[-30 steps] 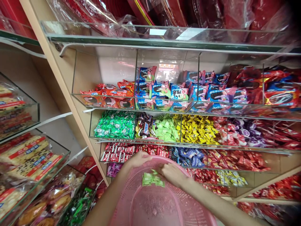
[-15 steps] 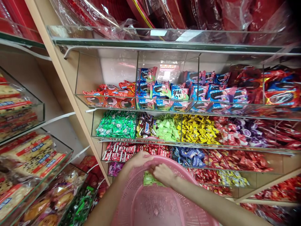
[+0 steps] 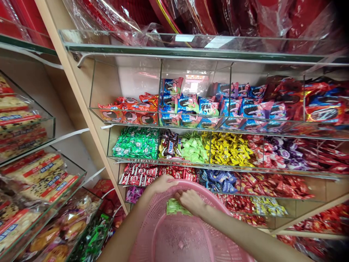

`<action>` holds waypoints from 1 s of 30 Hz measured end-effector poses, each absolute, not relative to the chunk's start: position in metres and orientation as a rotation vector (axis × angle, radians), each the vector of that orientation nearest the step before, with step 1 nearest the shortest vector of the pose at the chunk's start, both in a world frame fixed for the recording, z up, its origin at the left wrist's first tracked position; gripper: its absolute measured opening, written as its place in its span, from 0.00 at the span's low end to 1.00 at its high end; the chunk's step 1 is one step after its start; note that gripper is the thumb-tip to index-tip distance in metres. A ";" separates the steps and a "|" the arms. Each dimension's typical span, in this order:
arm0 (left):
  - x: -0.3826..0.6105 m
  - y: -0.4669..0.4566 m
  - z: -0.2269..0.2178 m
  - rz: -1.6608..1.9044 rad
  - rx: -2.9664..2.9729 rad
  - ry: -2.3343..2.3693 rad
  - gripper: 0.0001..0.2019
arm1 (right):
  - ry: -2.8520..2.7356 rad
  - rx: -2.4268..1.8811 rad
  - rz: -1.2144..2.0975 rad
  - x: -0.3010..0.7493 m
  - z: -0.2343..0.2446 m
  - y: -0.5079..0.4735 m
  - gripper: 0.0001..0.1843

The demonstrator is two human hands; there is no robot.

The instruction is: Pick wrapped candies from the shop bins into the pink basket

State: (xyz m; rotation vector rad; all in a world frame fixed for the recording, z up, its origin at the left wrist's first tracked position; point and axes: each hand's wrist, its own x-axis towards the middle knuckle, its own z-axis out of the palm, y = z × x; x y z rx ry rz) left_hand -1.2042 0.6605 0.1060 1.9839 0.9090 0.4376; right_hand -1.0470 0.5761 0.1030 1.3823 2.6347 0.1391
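A pink mesh basket (image 3: 163, 233) fills the bottom centre, tilted toward me. My left hand (image 3: 160, 183) is closed on its far rim. Inside the basket near that rim, my right hand (image 3: 191, 201) is closed on a small bunch of light green wrapped candies (image 3: 174, 207). The fingers cover part of the bunch. Just above the hands stands a glass shelf bin of the same light green candies (image 3: 194, 148).
Glass-fronted shelves (image 3: 218, 167) hold blue and red biscuit packs (image 3: 207, 107), dark green candies (image 3: 136, 143), chocolate bars (image 3: 169, 145), yellow candies (image 3: 229, 149) and red sweets (image 3: 272, 185). Glass bins of snack bars (image 3: 35, 174) stand at the left. A wooden upright (image 3: 81, 109) divides the two shelf units.
My right hand has moved left toward the far rim with the green candies, closing over them so less of the bunch shows. My left hand has stayed on the rim.
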 end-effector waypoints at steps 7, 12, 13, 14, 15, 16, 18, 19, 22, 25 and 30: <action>-1.204 0.659 0.108 0.424 1.973 0.931 0.25 | 2.654 1.380 0.280 -1.041 0.099 0.573 0.09; -1.204 0.657 0.111 0.443 1.949 0.937 0.26 | 2.639 1.362 0.277 -1.039 0.108 0.569 0.10; -1.204 0.657 0.111 0.445 1.947 0.934 0.27 | 2.632 1.361 0.277 -1.038 0.111 0.568 0.10; -1.205 0.657 0.111 0.448 1.947 0.930 0.27 | 2.623 1.360 0.278 -1.038 0.113 0.567 0.11; -1.205 0.657 0.111 0.451 1.948 0.925 0.27 | 2.616 1.362 0.280 -1.037 0.115 0.566 0.11; -1.205 0.658 0.110 0.454 1.949 0.919 0.27 | 2.612 1.361 0.282 -1.036 0.116 0.565 0.11; -1.206 0.659 0.109 0.458 1.949 0.909 0.26 | 2.608 1.352 0.279 -1.034 0.118 0.564 0.11; -1.206 0.659 0.109 0.459 1.946 0.910 0.26 | 2.607 1.347 0.276 -1.032 0.119 0.563 0.10; -1.207 0.661 0.108 0.454 1.924 0.944 0.27 | 2.600 1.359 0.269 -1.028 0.123 0.559 0.10; -1.207 0.662 0.107 0.450 1.910 0.979 0.27 | 2.592 1.395 0.244 -1.024 0.128 0.554 0.10; -1.205 0.664 0.105 0.453 1.939 0.920 0.25 | 2.519 1.431 0.288 -1.025 0.131 0.554 0.12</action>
